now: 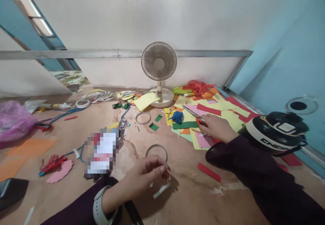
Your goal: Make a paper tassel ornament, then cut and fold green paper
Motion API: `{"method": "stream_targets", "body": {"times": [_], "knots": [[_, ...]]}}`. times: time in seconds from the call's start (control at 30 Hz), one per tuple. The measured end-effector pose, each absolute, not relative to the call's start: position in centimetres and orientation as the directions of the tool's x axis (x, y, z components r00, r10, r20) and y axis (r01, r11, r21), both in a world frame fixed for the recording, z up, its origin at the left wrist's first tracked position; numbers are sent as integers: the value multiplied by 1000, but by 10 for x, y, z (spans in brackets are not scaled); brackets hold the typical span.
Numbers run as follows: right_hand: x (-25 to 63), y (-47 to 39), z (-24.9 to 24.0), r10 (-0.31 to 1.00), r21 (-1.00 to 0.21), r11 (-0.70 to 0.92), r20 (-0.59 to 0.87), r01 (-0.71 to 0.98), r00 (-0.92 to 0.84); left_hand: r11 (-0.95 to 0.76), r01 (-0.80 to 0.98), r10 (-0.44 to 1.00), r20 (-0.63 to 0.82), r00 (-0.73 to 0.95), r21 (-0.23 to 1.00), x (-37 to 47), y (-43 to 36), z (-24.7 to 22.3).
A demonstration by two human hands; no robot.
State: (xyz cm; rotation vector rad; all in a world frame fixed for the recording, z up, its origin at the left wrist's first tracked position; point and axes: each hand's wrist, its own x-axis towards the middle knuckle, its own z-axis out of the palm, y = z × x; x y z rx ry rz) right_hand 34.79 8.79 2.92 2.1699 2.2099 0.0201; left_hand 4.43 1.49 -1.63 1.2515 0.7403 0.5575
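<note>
My right hand [219, 127] reaches over the coloured paper pile, fingers closed round the handles of a pair of scissors [191, 110]. The blades point up and left across the paper. Beside them lie a dark green paper strip [186, 125] and a blue yarn tassel [177, 117]. Closer to me, my left hand [146, 173] has its fingers curled in a pinch; what sits at the fingertips is too small to name. A thin ring [156, 145] shows just behind these fingers, partly hidden, and I cannot tell whether they touch it. Under the hand lies a white strip [161, 191].
A desk fan [159, 63] stands at the back, a black-and-white jug [275, 133] at the right. A blurred-out phone-like object [103, 154], red tassel [53, 164], pink scalloped paper [61, 172], tape roll [82, 103] and purple plastic bag [15, 120] lie left. Another ring [143, 117] lies mid-table.
</note>
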Motion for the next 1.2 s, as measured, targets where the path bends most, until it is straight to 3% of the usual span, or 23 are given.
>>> {"method": "stream_targets", "body": {"times": [0.17,0.47,0.6,0.8,1.0,1.2], "knots": [[365,90,38,988,51,10,-156,999,-2,265,37,706,-220,673,963,50,11,-21],[393,102,32,969,67,-9,-247,998,25,255,56,717,-228,658,965,52,7,-29],[398,104,26,980,106,-31,-191,994,51,302,42,713,-255,653,952,54,6,-29],[395,102,34,989,178,-148,36,973,144,281,33,717,-232,657,959,55,6,-30],[352,69,32,988,120,117,-118,986,-103,300,24,719,-243,652,954,53,4,-35],[323,42,12,992,217,121,-71,969,-108,341,8,713,-264,649,940,56,3,-32]]}}
